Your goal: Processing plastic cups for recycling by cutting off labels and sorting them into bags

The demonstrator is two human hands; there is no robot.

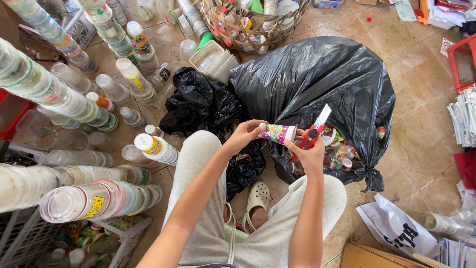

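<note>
My left hand (241, 135) grips one end of a small plastic cup (277, 132) with a colourful printed wrap, held sideways above my knees. My right hand (309, 151) touches the cup's other end and also holds a red utility knife (314, 133) whose blade points up and away. Both hands meet in front of a large black rubbish bag (317, 79) that lies open at its right side, with colourful cups and wrappers showing inside.
Long stacks of nested plastic cups (94, 201) lie and lean at the left. A crumpled smaller black bag (198, 101) sits ahead. A woven basket (250, 22) of plastic items stands at the top. White bag (391, 226) and paper stacks (463, 116) at the right.
</note>
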